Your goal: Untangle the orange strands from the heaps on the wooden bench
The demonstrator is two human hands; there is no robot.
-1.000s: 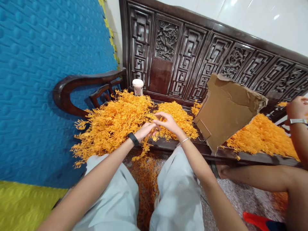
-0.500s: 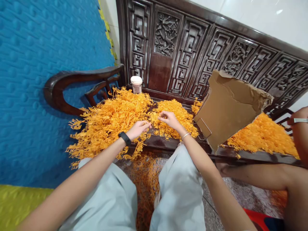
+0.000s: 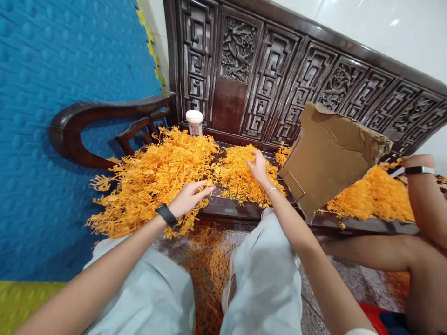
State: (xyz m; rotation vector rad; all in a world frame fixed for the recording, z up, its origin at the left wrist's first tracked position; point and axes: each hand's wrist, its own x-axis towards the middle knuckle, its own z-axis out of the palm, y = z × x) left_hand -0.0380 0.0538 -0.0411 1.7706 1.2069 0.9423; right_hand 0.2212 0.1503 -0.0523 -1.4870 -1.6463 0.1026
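My left hand (image 3: 190,197), with a black band at the wrist, is open with its fingers stretched out. It hovers at the front right edge of a large heap of orange branched, stringy pieces (image 3: 157,174). My right hand (image 3: 259,167) is over a smaller orange pile (image 3: 235,172) in the middle of the dark wooden bench (image 3: 228,208). Its thumb and fingers are spread, and I see nothing held in them. The pieces look like thin moulded plastic sprigs, but their exact kind cannot be made out.
A white-lidded tub (image 3: 194,123) stands behind the large heap. Right of the middle pile, a cardboard sheet (image 3: 331,153) leans upright, with another orange pile (image 3: 379,195) beyond it. A co-worker's arm (image 3: 424,200) reaches in there. Orange strands (image 3: 211,260) litter the floor between my legs.
My right hand has moved right and slightly up over the middle pile, its fingers spreading. My left hand has drawn back left and down, opening. The co-worker's arm has come further into view.
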